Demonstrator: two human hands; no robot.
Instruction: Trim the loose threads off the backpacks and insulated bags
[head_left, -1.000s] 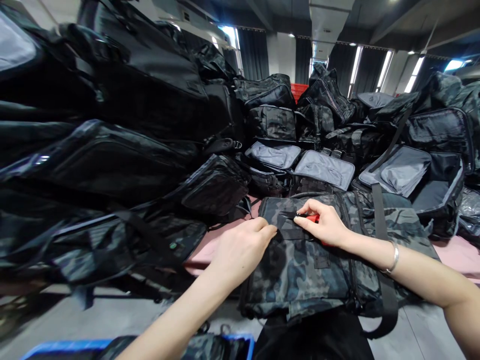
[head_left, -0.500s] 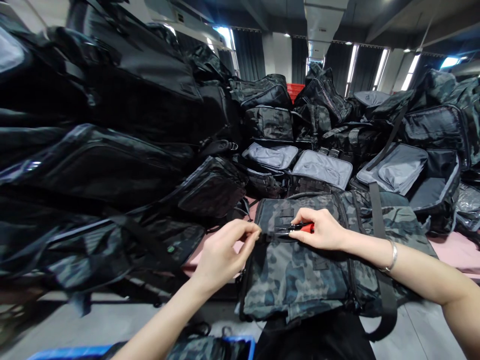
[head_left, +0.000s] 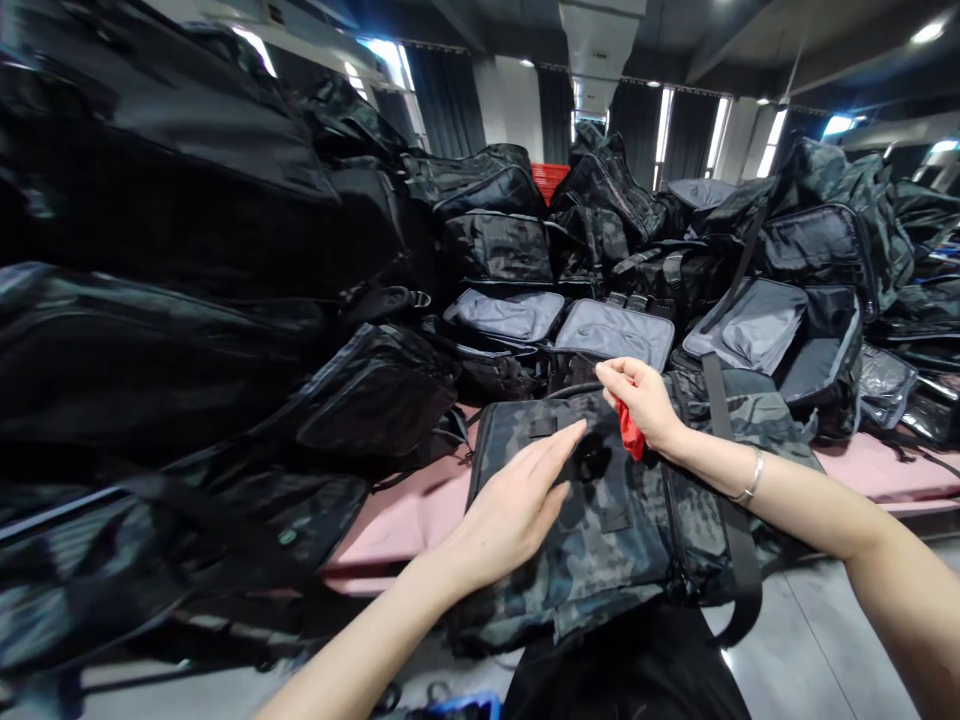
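A grey-and-black camouflage backpack (head_left: 570,560) lies flat in front of me. Over its upper panel my left hand (head_left: 517,505) is open, fingers stretched out together and nearly flat on the fabric; I see nothing in it. Higher and to the right, my right hand (head_left: 641,400) is closed around red-handled thread snips (head_left: 631,432), with the red part hanging below the fingers. Its thumb and forefinger are pinched together; anything fine between them is too small to make out. A dark, blurred shape on the panel between the hands may be the blades. A black strap (head_left: 739,540) crosses the bag's right side.
Black and camouflage bags (head_left: 202,220) are piled high on the left. Behind stand opened bags with grey linings (head_left: 615,330). A pink surface (head_left: 405,515) shows under the bags. A blue crate edge (head_left: 480,700) is low in front, and a red crate (head_left: 550,182) stands far back.
My left hand has gone from a pinch at the bag's left edge to lying flat over its panel. My right hand has lifted away from the panel, the snips turned downward. The view has shifted right.
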